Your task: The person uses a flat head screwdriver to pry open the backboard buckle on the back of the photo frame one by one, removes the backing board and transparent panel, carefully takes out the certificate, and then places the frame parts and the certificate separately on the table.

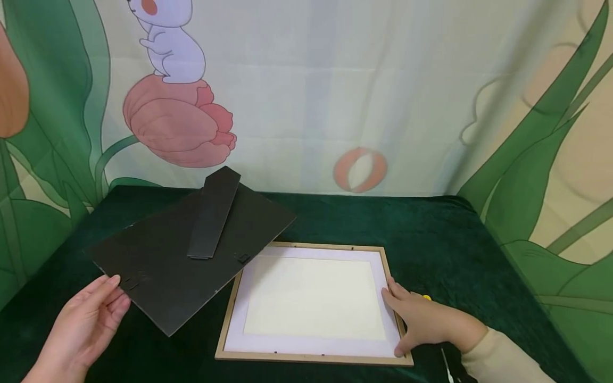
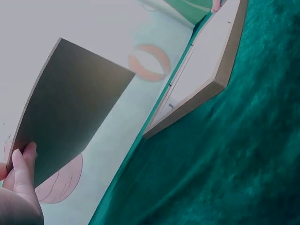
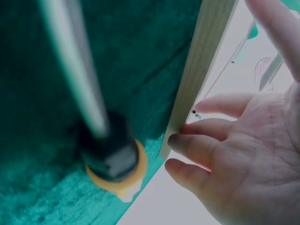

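A black backing board (image 1: 158, 244) with a fold-out stand leg (image 1: 214, 215) is held tilted above the cloth at the left. My left hand (image 1: 88, 324) pinches its near left edge between thumb and fingers, and its plain side (image 2: 75, 98) shows in the left wrist view. On the cloth lies a light wooden picture frame (image 1: 311, 359), holding a white mat (image 1: 306, 344) around a cream sheet (image 1: 316, 298). The board overlaps the frame's far left corner in the head view. My right hand (image 1: 426, 316) rests at the frame's right side, with extended fingers (image 3: 194, 147) against its wooden rail (image 3: 201, 61).
Beside the right hand lies a screwdriver (image 3: 112, 150) with a metal shaft and a black and yellow handle, mostly covered by the forearm in the head view. Dark green cloth (image 1: 359, 218) covers the table. A printed curtain (image 1: 287, 106) hangs behind.
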`<state>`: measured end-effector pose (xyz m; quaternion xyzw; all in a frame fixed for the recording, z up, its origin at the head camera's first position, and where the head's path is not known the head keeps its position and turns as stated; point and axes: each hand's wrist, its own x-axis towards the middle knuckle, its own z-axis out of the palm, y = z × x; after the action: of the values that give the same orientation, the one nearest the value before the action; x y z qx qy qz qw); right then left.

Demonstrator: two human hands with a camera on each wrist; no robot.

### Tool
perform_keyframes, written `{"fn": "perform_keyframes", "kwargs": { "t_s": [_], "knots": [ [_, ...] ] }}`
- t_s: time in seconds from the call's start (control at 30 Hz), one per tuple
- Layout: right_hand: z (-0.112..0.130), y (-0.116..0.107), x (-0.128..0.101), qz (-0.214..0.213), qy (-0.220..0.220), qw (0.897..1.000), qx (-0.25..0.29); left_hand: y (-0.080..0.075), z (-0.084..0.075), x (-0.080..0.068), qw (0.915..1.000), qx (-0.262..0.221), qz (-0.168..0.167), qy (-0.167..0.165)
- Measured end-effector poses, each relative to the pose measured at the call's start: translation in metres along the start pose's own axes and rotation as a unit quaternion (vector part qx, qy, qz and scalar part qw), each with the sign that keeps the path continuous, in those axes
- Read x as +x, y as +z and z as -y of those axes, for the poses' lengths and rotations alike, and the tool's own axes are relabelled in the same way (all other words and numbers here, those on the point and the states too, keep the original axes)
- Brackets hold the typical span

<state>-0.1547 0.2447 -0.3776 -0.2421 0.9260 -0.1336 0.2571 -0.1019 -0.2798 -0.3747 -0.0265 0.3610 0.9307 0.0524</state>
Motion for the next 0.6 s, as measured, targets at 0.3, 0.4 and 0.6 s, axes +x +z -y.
{"fn": "perform_keyframes", "kwargs": {
  "t_s": [0.3,0.4,0.6],
  "knots": [
    [0.004,0.002,0.001,0.002,0.016,1.0,0.002,-0.015,-0.009,0.0,0.9981,-0.024,-0.036,0.043],
    [0.004,0.002,0.001,0.001,0.009,1.0,0.0,-0.02,-0.013,0.001,0.9958,-0.025,-0.056,0.068],
    [0.005,0.001,0.003,0.002,0.004,1.0,-0.004,-0.036,-0.02,0.006,0.9908,-0.047,-0.084,0.095]
  ]
}}
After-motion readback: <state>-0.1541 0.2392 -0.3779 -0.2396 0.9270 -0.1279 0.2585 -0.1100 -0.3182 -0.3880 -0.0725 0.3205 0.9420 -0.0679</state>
